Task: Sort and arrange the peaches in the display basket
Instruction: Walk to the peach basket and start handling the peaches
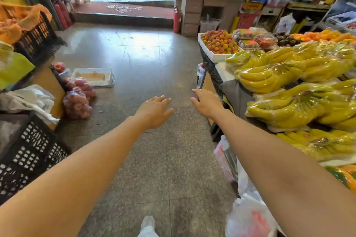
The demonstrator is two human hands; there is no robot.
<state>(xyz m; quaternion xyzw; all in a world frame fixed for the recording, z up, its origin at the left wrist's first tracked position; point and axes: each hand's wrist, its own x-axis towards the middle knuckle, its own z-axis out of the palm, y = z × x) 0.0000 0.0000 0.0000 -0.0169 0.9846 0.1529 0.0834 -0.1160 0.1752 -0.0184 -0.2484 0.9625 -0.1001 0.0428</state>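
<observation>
No writing was legible; white characters on the red doormat (123, 8) were blurred. Both hands hung empty over the floor, left hand (154, 112) fingers spread, right hand (205, 103) loosely open beside the banana display (292, 86). Peaches (219, 41) lay heaped in a white tray (212, 55) beyond, well apart from either hand.

i count two bare hands, a left hand (154, 110) and a right hand (205, 103); two black plastic crates, one crate (28, 159) near me and a second crate (38, 34) farther off; one white tray of peaches (219, 41); one shallow white box (93, 77) on the floor; two net bags of red fruit (78, 102); one fire extinguisher (176, 18). the wrapped banana bunches (279, 75) overlap too much to count.
</observation>
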